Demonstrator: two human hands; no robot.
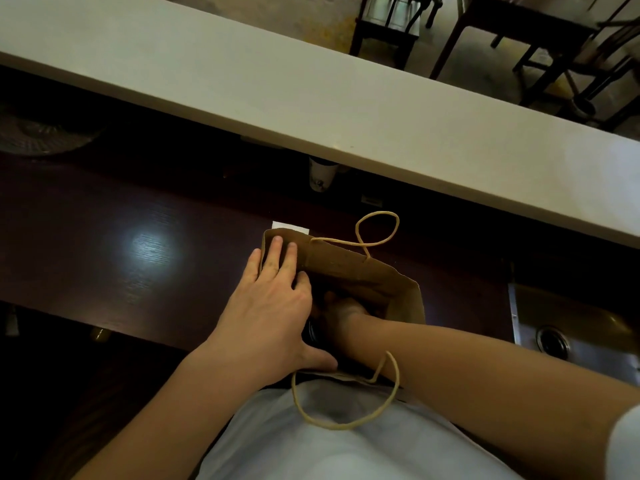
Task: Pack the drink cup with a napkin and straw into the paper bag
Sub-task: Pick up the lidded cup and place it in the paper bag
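Brown paper bag [346,265] upright and open on dark worktop [121,244], near edge, close against body. Left hand [273,313] spread flat over bag's left rim, fingers [277,251] draped into the mouth, thumb along near rim, holding it open. Right hand [343,311] sunk inside bag, grip hidden, cannot tell if closed on anything. Dark round item [311,332] glimpsed inside beside right wrist, too dim to name. White napkin [289,226] flat on worktop just behind bag. White cup [322,176] farther back under pale ledge [311,98]. Sink [568,327] at right.
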